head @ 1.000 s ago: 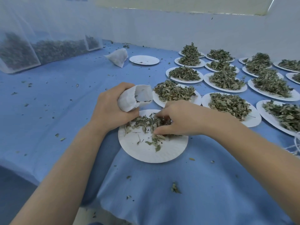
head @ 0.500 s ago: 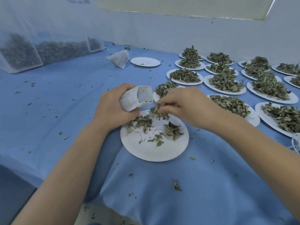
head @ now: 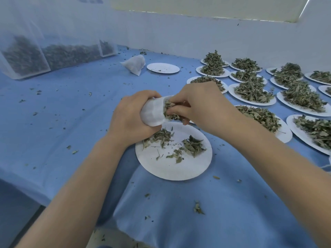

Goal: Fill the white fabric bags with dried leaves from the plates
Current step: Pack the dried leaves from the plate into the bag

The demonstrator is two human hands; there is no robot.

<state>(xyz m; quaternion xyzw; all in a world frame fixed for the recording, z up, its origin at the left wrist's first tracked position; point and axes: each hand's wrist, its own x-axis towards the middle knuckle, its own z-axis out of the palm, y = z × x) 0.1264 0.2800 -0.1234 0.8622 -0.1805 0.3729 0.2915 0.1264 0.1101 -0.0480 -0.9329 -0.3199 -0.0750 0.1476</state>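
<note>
One filled bag [head: 134, 64] lies far left beside an emptied plate [head: 163, 68]. Left hand [head: 132, 117] grips the open bag [head: 152, 113]; right hand [head: 198, 104] pinches dried leaves [head: 169, 109] into its mouth. Near plate [head: 173, 167] is almost cleared; many heaped plates [head: 254, 91] remain rightward.

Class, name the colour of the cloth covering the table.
Blue, plain; the head view shows the cloth best.

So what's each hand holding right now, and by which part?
The left hand grips the white bag around its body, below the open mouth. The right hand pinches a clump of dried leaves at the mouth.
</note>
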